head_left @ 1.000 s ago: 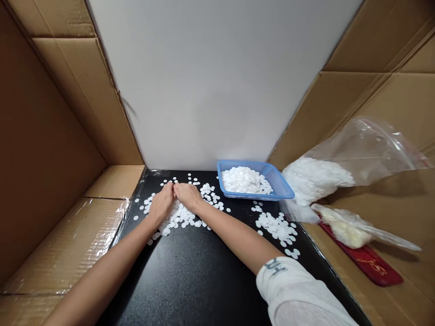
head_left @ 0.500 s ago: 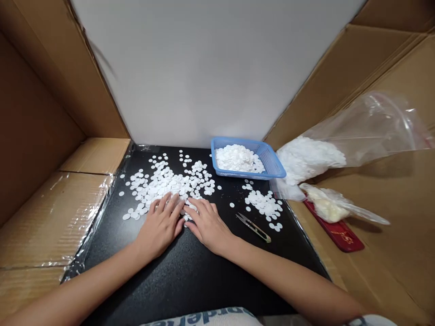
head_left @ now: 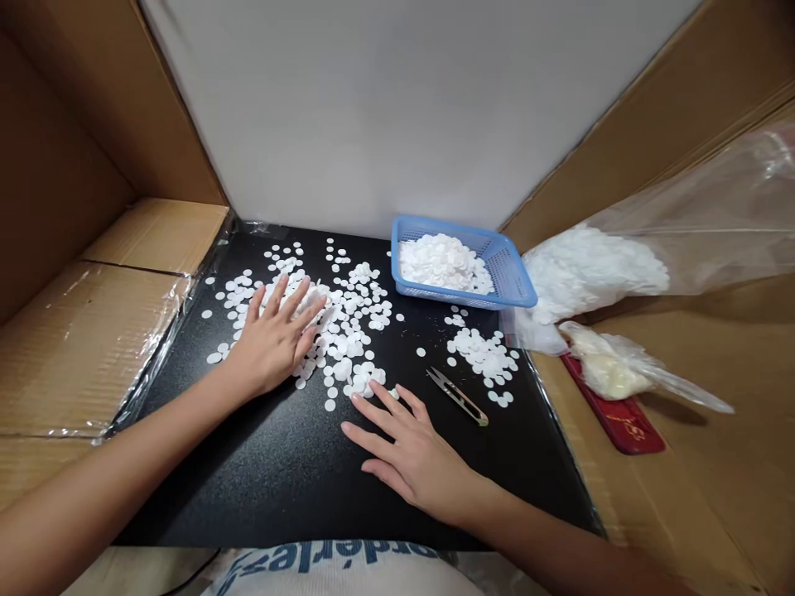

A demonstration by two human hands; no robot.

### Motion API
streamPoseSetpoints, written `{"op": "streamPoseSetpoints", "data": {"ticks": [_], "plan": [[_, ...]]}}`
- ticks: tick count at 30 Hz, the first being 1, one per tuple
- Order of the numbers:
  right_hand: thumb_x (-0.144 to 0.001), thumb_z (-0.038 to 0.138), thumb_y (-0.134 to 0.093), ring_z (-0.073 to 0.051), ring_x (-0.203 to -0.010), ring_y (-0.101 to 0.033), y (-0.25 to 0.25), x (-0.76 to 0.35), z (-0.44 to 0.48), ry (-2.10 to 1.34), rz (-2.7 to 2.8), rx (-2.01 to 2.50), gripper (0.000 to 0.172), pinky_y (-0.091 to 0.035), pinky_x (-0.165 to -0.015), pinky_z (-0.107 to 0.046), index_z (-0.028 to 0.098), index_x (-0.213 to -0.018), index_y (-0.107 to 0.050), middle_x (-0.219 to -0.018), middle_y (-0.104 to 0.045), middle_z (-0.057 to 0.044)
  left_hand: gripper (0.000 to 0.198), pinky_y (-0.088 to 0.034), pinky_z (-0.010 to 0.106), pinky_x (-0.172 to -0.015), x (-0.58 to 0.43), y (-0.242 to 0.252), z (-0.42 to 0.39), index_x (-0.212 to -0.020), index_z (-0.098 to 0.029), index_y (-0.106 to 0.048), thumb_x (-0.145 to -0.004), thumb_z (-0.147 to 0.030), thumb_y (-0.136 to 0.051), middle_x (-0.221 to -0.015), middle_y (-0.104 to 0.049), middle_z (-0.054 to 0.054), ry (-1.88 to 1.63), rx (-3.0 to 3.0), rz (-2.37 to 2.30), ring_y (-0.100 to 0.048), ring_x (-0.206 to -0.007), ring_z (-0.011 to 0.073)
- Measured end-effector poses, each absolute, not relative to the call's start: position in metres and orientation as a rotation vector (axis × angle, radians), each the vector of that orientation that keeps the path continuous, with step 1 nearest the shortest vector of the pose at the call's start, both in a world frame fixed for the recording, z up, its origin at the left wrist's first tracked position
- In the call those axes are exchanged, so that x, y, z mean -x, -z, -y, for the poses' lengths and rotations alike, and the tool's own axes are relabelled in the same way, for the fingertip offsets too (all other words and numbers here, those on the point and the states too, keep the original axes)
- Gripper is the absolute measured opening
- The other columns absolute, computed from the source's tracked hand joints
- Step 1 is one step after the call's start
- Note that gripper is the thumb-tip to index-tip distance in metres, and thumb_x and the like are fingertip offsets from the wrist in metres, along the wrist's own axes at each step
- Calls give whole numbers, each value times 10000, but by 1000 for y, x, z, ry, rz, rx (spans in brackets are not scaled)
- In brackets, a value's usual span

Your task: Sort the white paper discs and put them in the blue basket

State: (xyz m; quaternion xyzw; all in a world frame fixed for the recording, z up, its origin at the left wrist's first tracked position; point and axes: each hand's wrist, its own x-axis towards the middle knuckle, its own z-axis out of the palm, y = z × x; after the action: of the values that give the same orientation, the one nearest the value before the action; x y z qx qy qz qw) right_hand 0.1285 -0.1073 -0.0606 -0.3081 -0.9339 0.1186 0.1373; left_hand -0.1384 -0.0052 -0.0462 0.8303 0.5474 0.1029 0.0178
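Observation:
Several small white round discs (head_left: pixel 348 319) lie scattered over the black tabletop (head_left: pixel 291 463). My left hand (head_left: pixel 273 335) lies flat on the left part of that spread, fingers apart, holding nothing. My right hand (head_left: pixel 410 447) rests flat on the bare black surface nearer to me, fingers stretched out, its fingertips just short of the nearest discs. A small thread snipper (head_left: pixel 458 396) lies to the right of my right hand. A smaller patch of discs (head_left: pixel 481 352) sits beyond the snipper.
A blue plastic basket (head_left: pixel 509 277) heaped with white discs stands at the back right. A clear bag (head_left: pixel 590 273) of discs, a smaller bag (head_left: pixel 612 372) and a red flat item (head_left: pixel 627 418) lie at the right. Cardboard walls enclose both sides.
My hands were together far out on the disc pile, then drew back. Now they have parted: the left lies on the discs, the right on bare table. The pile is spread wider.

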Motion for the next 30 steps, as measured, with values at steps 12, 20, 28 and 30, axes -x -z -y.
{"op": "streamPoseSetpoints", "data": {"ticks": [12, 20, 28, 30], "plan": [[-982, 380, -565, -286, -1500, -273, 71, -143, 81, -351, 2581, 1058, 703, -391, -1162, -520, 114, -1564, -272, -1586, -351, -189, 615, -199, 436, -1251, 118, 58, 56, -1575, -308, -254, -1020, -540, -386, -1648, -251, 11, -194, -2745, -1080, -216, -1525, 232], [-875, 616, -621, -367, -1522, -142, 62, -114, 91, -443, 2728, 998, 849, -328, -1188, -561, 136, -1529, -371, -1627, -253, -193, 724, -114, 477, -1253, 133, 55, 31, -1569, -356, -241, -948, -716, -339, -1665, -194, -5, -172, -2780, -1138, -169, -1536, 271], [-873, 553, -669, -425, -1500, -194, 67, -147, 110, -360, 2655, 1066, 662, -408, -1060, -665, 298, -1458, -489, -1607, -322, -155, 843, -119, 576, -1237, 139, 51, 41, -1569, -385, -238, -858, -727, -538, -1661, -219, -1, -158, -2690, -1267, -147, -1530, 355], [-940, 493, -600, -388, -1493, -247, 69, -155, 112, -363, 2579, 1084, 588, -413, -1073, -635, 277, -1471, -469, -1578, -381, -149, 796, -109, 574, -1243, 136, 51, 47, -1567, -368, -263, -889, -667, -555, -1653, -242, 8, -161, -2678, -1279, -160, -1529, 346]]}}
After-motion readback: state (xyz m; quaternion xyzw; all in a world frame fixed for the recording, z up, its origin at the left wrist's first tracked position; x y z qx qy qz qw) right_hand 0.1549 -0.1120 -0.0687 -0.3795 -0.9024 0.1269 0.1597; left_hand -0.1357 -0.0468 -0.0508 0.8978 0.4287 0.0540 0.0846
